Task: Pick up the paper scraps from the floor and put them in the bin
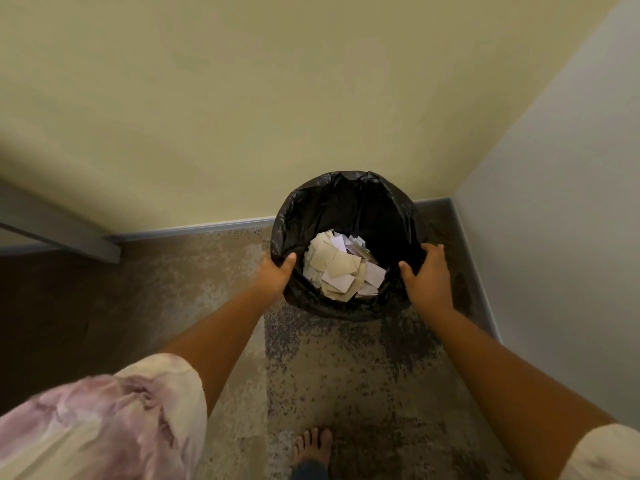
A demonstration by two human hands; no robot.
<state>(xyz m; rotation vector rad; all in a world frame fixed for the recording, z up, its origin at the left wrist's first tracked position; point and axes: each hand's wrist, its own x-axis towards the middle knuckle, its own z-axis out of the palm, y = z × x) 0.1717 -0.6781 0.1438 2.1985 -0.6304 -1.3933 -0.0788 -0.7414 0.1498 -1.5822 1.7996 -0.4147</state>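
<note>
A round bin (346, 199) lined with a black plastic bag stands on the floor in the corner of the room. Inside it lies a heap of white and cream paper scraps (343, 268). My left hand (275, 273) grips the bin's left rim, thumb hooked over the edge. On the right rim my right hand (427, 275) holds on the same way. No scraps show on the floor around the bin.
Yellow wall behind the bin, pale wall (554, 202) to the right, grey skirting along both. A grey frame or post (86, 244) juts out at the left. The speckled floor (346, 375) runs towards me, with my bare foot (313, 445) at the bottom.
</note>
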